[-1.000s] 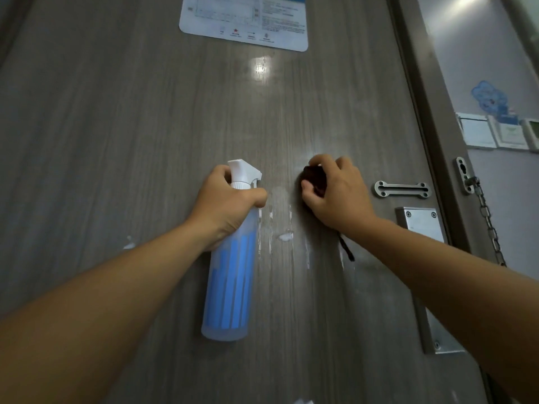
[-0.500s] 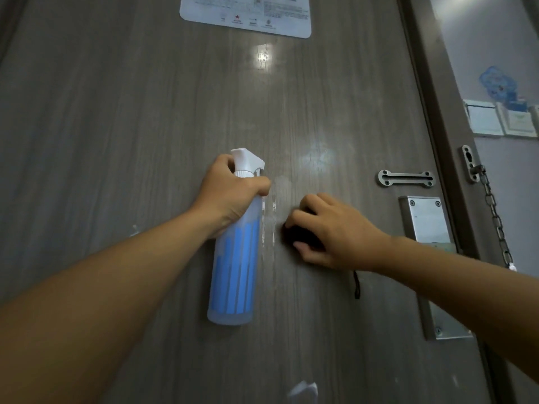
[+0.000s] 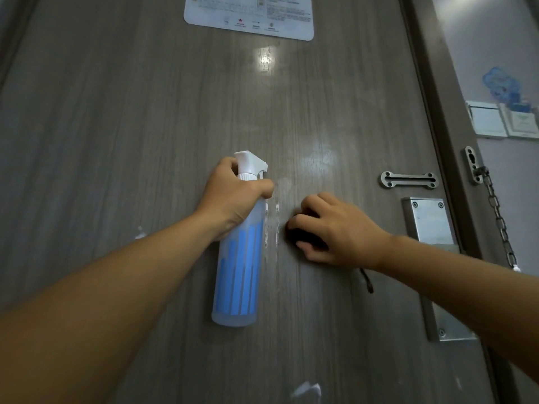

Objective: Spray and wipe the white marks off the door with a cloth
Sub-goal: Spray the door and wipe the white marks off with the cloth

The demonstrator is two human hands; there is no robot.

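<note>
Nearby, door chain (image 3: 498,220) — lock plate (image 3: 431,225), notice (image 3: 250,13)

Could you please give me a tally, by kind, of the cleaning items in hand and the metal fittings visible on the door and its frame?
Spray bottles: 1, spray bottle in the left hand
Cloths: 1, dark cloth under the right hand
Metal fittings: 3, slotted plate, lock plate, chain
Total: 5

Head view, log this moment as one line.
left hand: grips spray bottle | right hand: presses dark cloth on door | white marks: remain
</note>
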